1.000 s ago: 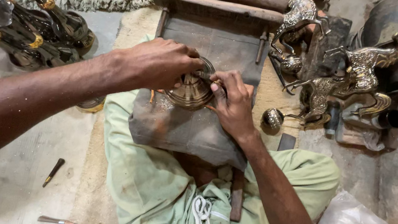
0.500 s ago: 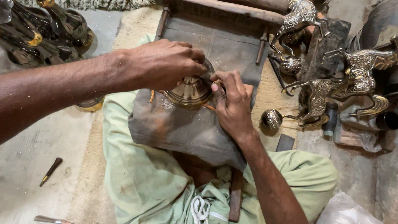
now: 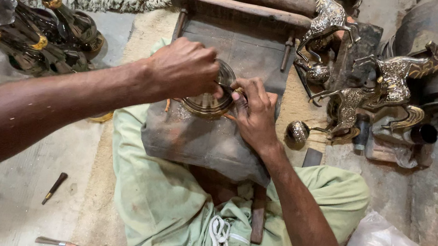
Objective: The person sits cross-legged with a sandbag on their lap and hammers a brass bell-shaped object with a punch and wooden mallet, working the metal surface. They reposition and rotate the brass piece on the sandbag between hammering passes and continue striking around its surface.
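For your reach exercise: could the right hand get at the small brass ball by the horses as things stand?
Probably yes. The right hand rests on the brass dish, and the ball lies just to its right on open mat, with nothing between them.

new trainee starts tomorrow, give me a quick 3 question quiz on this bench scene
1. True or false: both hands are on the round brass dish that lies on the grey cloth.
2. Which stands to the right of the dish? A) brass horse figures B) a glass bottle rack C) a saw
3. What lies on the floor to the left of the green trousers?

Key
1. True: the left hand covers its upper left edge, and the right hand touches its right edge.
2. A, the brass horse figures.
3. A small wooden-handled tool and a second small tool nearer the camera.
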Demonstrator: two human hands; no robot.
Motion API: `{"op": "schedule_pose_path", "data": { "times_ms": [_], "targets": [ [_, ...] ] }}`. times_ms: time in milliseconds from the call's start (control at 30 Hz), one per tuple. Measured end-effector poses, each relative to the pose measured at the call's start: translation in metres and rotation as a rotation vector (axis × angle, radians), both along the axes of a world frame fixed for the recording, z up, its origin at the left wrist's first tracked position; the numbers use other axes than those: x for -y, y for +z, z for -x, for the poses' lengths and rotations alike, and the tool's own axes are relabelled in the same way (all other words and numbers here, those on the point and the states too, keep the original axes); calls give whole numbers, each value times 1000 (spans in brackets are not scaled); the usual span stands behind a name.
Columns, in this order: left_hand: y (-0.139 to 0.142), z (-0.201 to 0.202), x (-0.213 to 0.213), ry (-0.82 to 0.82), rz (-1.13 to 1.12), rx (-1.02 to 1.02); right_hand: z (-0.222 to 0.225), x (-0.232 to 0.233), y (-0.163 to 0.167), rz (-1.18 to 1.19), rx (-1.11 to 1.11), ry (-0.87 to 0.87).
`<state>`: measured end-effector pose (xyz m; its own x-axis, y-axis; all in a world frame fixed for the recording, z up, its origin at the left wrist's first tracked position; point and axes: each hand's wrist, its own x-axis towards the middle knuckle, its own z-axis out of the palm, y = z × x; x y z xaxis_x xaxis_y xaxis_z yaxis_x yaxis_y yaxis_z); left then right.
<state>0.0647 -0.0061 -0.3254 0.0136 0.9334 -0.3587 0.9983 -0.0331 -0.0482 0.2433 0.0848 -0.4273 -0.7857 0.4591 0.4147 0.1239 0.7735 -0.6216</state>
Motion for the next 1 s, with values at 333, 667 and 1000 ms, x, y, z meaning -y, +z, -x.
{"op": "schedule_pose_path", "data": {
  "times_ms": [333, 667, 1000],
  "targets": [
    [-5, -3, 0, -107, -242, 142, -1, 1, 1, -18, -28, 5],
    [-4, 3, 2, -280, -491, 160, 0, 0, 3, -27, -24, -15],
    [6, 3, -7, 9, 82, -9, 4, 1, 5, -29, 7, -31]
  ]
}}
